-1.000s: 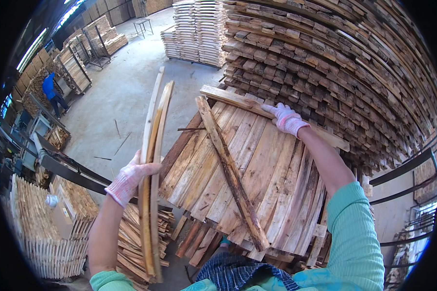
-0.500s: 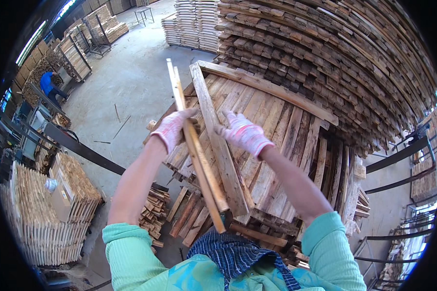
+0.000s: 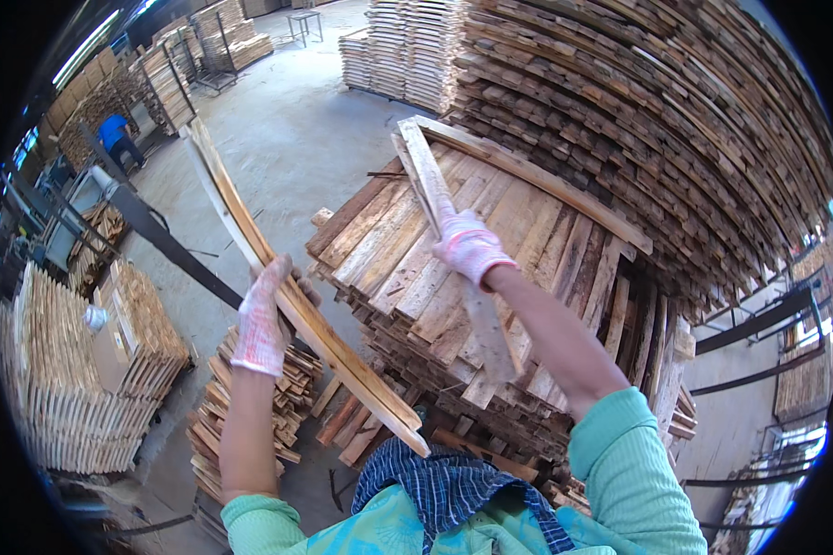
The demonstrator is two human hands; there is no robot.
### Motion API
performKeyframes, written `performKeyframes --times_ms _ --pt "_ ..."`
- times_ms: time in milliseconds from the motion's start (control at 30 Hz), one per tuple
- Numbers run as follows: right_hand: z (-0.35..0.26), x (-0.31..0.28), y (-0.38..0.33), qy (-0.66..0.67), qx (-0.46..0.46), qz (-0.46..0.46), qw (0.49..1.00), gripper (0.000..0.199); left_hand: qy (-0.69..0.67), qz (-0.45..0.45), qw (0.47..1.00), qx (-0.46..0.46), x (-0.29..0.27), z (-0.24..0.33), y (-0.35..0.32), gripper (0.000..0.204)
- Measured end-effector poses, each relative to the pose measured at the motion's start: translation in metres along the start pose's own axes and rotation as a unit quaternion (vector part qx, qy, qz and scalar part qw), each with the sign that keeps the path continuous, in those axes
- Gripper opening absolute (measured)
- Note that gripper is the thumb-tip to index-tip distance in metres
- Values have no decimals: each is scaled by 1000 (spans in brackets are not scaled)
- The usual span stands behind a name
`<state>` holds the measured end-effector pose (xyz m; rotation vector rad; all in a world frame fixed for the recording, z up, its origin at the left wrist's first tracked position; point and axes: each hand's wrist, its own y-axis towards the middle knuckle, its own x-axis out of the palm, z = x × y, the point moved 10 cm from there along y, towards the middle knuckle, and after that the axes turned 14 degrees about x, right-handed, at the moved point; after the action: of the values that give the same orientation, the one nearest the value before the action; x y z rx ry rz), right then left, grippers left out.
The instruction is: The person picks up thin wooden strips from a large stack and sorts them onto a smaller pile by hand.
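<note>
Left hand [image 3: 261,319], gloved, fingers clenched around a long wooden slat [image 3: 292,296] raised diagonally to the left of the plank stack [image 3: 528,240]. Right hand [image 3: 469,248], gloved, fingers grasping a second slat [image 3: 435,190] above the stack's top layer. Beyond: concrete floor [image 3: 287,139], then a tall lumber wall [image 3: 639,111] behind the stack.

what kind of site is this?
Most likely a timber yard or pallet-wood workshop. Tall stacks of rough planks fill a concrete-floored shed, and smaller bundles of short slats sit nearby. The left hand and right hand each grip a board.
</note>
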<state>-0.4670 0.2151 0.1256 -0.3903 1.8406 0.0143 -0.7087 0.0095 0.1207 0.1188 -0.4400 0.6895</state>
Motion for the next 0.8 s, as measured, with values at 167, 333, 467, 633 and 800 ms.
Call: performKeyframes --times_ms 167,333,467,633,800 --pt "15 -33 -40 -24 -46 -87 995 80 -34 96 995 -21 -47 -34 -36 42" --pt "63 25 -78 -188 -176 -68 964 68 -38 120 983 -133 -34 -89 -81 48" --pt "73 18 -89 -138 -149 5 979 64 -101 121 972 -174 -23 -153 -110 46" --pt "84 21 -86 -99 -70 -2 993 64 -25 161 967 -195 2 -166 -123 46" --pt "78 22 -82 -51 -90 4 995 67 29 163 968 -191 43 -195 -84 96"
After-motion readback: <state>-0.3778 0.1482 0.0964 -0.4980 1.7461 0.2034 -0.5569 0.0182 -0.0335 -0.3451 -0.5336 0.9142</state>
